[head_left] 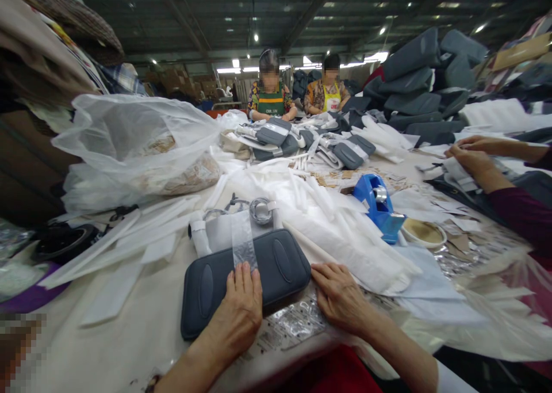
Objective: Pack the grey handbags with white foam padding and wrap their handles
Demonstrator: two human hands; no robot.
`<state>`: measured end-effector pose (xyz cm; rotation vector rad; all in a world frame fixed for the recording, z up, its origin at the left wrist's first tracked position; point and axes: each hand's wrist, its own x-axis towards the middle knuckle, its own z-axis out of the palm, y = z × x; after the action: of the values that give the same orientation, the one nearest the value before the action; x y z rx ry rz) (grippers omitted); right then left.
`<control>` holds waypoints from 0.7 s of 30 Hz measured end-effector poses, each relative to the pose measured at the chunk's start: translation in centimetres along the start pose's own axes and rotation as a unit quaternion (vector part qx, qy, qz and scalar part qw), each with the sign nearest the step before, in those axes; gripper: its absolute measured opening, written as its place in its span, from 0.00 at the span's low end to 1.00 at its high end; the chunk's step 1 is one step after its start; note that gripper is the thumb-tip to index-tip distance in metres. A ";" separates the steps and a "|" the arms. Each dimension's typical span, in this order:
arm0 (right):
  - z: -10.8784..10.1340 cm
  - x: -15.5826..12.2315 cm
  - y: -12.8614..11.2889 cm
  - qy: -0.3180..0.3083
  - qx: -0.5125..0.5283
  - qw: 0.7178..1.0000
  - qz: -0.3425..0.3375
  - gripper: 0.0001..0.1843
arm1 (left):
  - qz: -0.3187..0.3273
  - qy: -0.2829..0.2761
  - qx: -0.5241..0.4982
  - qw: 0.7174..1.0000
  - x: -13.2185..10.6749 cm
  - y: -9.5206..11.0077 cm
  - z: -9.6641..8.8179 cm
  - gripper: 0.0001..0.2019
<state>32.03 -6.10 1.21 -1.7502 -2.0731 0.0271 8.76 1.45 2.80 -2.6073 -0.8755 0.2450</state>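
Observation:
A dark grey, padded oblong piece (pixel 276 263) with two oval dents lies tilted on the table before me. My left hand (pixel 242 301) rests flat on its front face, fingers together and stretched over the lower end of a clear plastic strip (pixel 242 237). My right hand (pixel 338 294) lies at the piece's right end, fingers extended, the fingertips at its corner. Behind the piece are a light grey panel (pixel 219 233), a coiled grey cable (pixel 261 211) and a white wrapped part (pixel 199 235).
White foam sheets (pixel 328 226) are heaped behind. A blue tape dispenser (pixel 379 209) and a tape roll (pixel 424 233) stand at right. A co-worker's hands (pixel 478 157) handle dark pieces there. Two people (pixel 271 94) work across the table. A large plastic bag (pixel 142 145) sits at left.

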 end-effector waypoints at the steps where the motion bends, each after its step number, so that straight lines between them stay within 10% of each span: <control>1: 0.1 -0.1 0.0 0.004 -0.002 1.000 -0.007 0.17 | 0.013 -0.027 -0.005 1.000 0.4 -0.6 -1.0 0.29; 8: 0.9 -0.9 -1.0 0.039 -0.015 0.998 -0.055 0.06 | 0.035 -0.094 -0.060 0.993 2.6 -4.5 -5.8 0.30; 16: 2.8 -3.9 -6.8 0.086 -0.001 0.990 -0.110 0.12 | 0.038 -0.085 -0.056 0.994 3.0 -5.1 -5.9 0.29; 21: 5.9 -3.3 -10.7 0.227 -0.012 0.965 -0.130 0.17 | 0.045 -0.076 -0.047 0.995 2.7 -4.4 -4.7 0.29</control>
<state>20.42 -9.89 -2.17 -1.3256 -1.9376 -0.4379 9.79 4.95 8.71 -2.7488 -0.8390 0.4410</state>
